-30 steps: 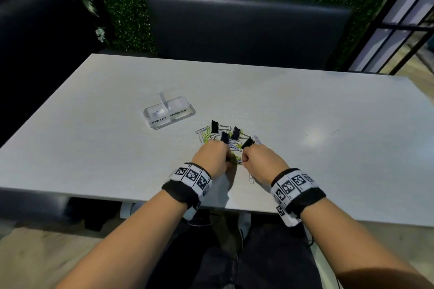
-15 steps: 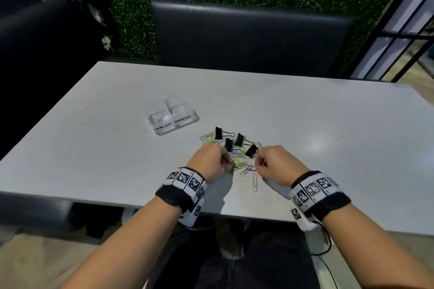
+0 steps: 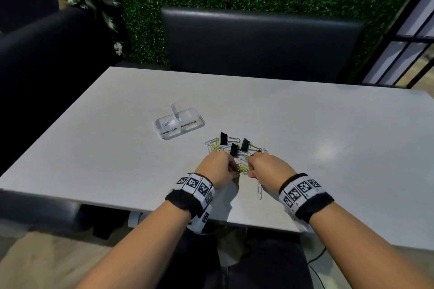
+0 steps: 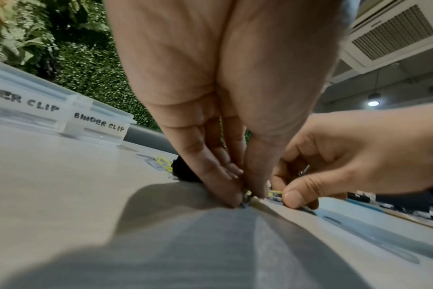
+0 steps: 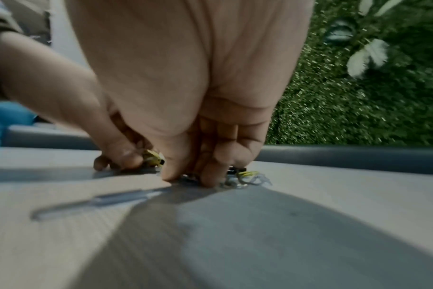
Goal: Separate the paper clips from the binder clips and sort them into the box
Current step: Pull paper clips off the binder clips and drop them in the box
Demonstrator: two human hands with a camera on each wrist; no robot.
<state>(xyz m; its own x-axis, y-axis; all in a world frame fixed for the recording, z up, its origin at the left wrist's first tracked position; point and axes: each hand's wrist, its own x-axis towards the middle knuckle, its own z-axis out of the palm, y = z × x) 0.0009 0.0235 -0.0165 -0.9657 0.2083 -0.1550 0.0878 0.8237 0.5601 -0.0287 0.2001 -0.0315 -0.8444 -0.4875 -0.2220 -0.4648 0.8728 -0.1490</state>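
pale grey tabletop (image 3: 328, 124) before a green hedge wall. a mixed pile of yellow and silver wire paper clips (image 3: 243, 168) and black binder clips (image 3: 223, 138) lies near the front edge. left hand (image 3: 217, 168) and right hand (image 3: 266, 169) each pinch clips at the pile's six o'clock side, likely untangling them. at ten o'clock of the pile sits a clear plastic two-compartment box (image 3: 179, 124), labelled "paper clip" and "binder clip".

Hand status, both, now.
Left hand: pinching paper clips at the pile's near edge.
Right hand: fingertips down in the clips; a grip cannot be told.
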